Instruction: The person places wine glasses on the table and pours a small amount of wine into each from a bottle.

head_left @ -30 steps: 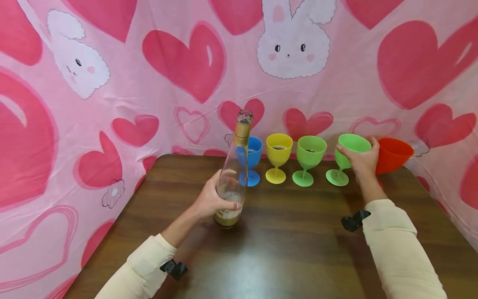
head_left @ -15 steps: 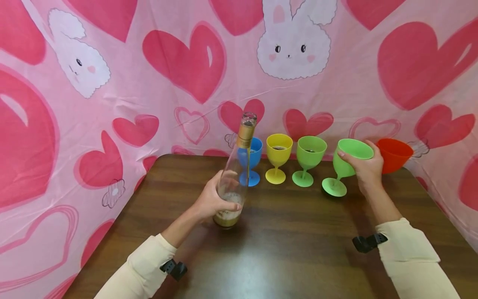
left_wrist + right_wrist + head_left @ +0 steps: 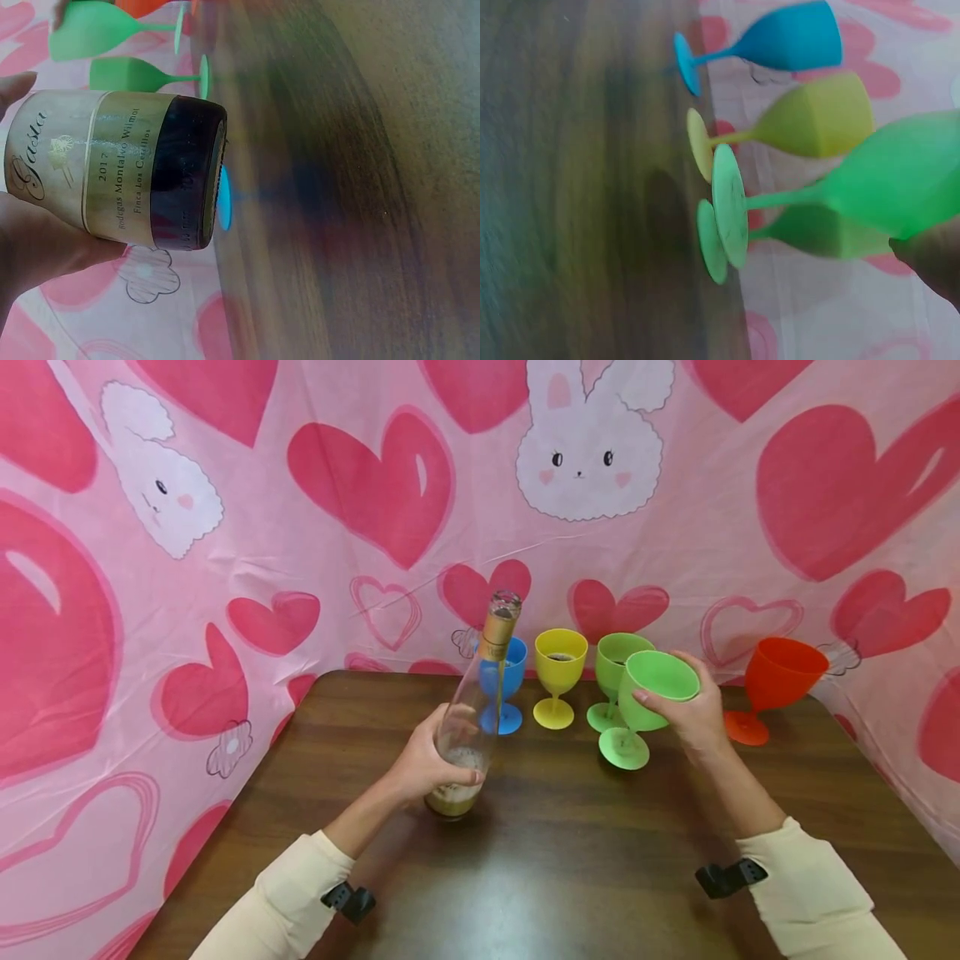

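Observation:
My left hand (image 3: 435, 763) grips a clear wine bottle (image 3: 474, 710) round its lower body, the neck leaning right and away. Dark liquid stands low behind its label (image 3: 120, 161) in the left wrist view. With fingers and thumb round the bowl, my right hand (image 3: 693, 706) holds a light green goblet (image 3: 637, 714), tilted slightly and raised off the table. It overlaps a second green goblet (image 3: 611, 652) behind it. A yellow goblet (image 3: 560, 672) and a blue goblet (image 3: 513, 672) stand to the left, the blue one partly hidden by the bottle. Dark liquid shows in the yellow one.
A red goblet (image 3: 783, 677) stands at the right of the row, near the back edge of the brown wooden table (image 3: 555, 860). Behind the table hangs a pink cloth (image 3: 337, 543) printed with hearts and rabbits.
My right hand has lifted the light green goblet from its place beside the red one and carried it left and nearer. The bottle in my left hand leans slightly more to the right.

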A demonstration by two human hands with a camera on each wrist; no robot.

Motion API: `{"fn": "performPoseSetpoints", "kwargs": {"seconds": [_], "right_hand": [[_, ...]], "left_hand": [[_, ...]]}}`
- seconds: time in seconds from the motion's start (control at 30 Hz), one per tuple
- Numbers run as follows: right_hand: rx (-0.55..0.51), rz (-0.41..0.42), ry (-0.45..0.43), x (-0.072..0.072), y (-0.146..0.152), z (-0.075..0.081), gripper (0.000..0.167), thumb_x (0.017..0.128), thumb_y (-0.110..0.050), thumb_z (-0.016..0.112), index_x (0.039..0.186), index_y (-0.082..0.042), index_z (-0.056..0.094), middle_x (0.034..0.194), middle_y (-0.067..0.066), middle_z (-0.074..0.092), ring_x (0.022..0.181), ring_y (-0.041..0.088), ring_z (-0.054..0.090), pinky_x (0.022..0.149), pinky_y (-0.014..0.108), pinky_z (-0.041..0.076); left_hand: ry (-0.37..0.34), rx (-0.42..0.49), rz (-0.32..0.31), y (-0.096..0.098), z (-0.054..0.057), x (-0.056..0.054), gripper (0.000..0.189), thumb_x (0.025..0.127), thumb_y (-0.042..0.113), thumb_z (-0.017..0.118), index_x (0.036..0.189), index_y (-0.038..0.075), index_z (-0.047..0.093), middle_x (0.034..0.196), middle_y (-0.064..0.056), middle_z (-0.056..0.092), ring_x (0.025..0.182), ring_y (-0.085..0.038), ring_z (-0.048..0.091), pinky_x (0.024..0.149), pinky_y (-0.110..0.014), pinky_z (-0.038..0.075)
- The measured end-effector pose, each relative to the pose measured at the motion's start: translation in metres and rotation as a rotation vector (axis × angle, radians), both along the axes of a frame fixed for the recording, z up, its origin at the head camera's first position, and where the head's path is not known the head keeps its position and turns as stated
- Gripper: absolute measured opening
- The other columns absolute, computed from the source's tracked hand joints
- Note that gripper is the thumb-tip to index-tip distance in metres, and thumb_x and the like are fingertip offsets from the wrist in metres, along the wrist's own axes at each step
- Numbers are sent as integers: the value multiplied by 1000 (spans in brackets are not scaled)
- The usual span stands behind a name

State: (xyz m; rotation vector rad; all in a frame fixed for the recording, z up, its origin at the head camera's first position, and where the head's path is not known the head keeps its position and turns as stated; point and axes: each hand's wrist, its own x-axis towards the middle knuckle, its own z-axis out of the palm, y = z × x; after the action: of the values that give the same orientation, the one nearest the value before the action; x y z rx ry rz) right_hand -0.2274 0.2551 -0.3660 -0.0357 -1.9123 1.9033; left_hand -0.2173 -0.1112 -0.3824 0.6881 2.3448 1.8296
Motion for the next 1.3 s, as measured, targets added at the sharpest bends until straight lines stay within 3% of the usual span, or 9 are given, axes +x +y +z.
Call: {"fn": "performPoseSetpoints", "kwargs": {"seconds": [0.23, 0.47, 0.87, 1.1, 1.3], "right_hand": [[226, 129, -35, -5, -25, -15, 79, 79, 5, 79, 148, -2, 42, 108, -20, 58, 98, 0, 57, 80, 9, 51], [185, 188, -45, -11, -42, -28, 80, 76, 8, 79, 146, 2, 42, 108, -18, 59, 99, 0, 58, 83, 12, 52], [153, 191, -46, -11, -43, -33, 78, 76, 10, 77, 146, 2, 43, 108, -18, 60, 101, 2, 58, 85, 13, 51], [162, 183, -38, -12, -43, -34, 77, 76, 10, 77, 145, 4, 42, 106, -21, 59, 100, -1, 58, 85, 12, 50], [150, 179, -17, -15, -43, -36, 77, 75, 11, 76, 145, 5, 43, 107, -18, 60, 100, 1, 58, 85, 12, 50]], "left_hand": [[13, -18, 11, 0, 1, -1, 78, 64, -2, 87, 134, 6, 51, 124, -22, 67, 121, -33, 65, 109, -47, 48], [29, -77, 7, -2, 3, -4, 79, 63, 1, 88, 133, 8, 53, 123, -19, 69, 120, -30, 65, 103, -39, 50], [72, -205, 51, -2, 5, -10, 77, 63, 12, 90, 132, 12, 56, 126, -14, 68, 118, -29, 64, 96, -40, 54], [114, -323, 114, 1, 8, -13, 82, 59, 14, 92, 133, 15, 57, 130, -10, 69, 115, -28, 65, 98, -45, 54], [164, -459, 184, 3, 16, -16, 81, 59, 19, 90, 133, 18, 57, 120, -8, 71, 105, -25, 65, 88, -43, 55]]}}
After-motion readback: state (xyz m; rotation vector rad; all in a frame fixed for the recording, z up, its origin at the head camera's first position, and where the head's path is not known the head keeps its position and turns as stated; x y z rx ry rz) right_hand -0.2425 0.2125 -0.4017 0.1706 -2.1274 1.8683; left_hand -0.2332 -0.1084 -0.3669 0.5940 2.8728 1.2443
